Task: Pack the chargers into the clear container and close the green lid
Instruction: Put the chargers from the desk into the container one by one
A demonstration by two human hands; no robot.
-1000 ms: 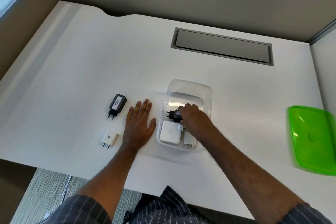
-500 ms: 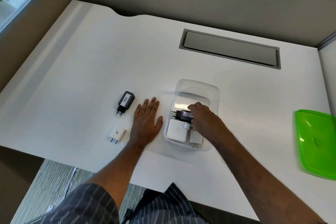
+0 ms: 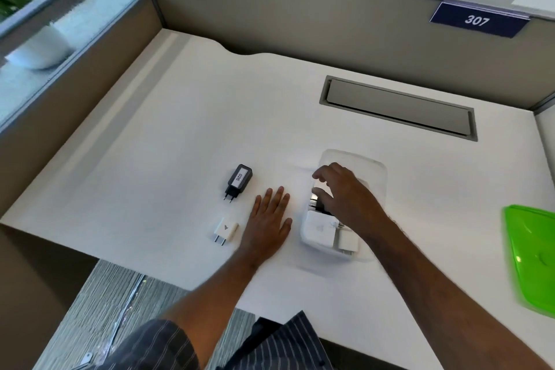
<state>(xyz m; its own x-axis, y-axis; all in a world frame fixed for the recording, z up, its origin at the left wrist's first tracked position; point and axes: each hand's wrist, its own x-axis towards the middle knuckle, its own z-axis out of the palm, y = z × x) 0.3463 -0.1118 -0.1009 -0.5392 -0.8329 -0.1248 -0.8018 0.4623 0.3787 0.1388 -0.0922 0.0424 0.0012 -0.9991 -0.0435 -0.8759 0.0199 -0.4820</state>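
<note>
The clear container point(image 3: 374, 168) stands on the white desk, without its lid. Inside lie a large white square charger point(image 3: 318, 228), a smaller white charger point(image 3: 348, 242) and a black charger point(image 3: 316, 203), partly hidden by my right hand point(image 3: 342, 192). That hand hovers over the container with its fingers spread and holds nothing. My left hand point(image 3: 270, 219) lies flat on the desk just left of the container. Further left rest a black charger with a label point(image 3: 239, 181) and a small white plug charger point(image 3: 225, 230). The green lid point(image 3: 531, 255) lies at the right edge.
A grey cable hatch point(image 3: 399, 106) is set into the desk behind the container. Beige partition walls close the desk at the back and left, with a sign reading 307 point(image 3: 479, 20). The desk's front edge runs just below my left hand.
My right hand has let go of the black charger in the container and lifted with fingers spread. My head has tilted up, showing more of the partition. The left hand stays put.
</note>
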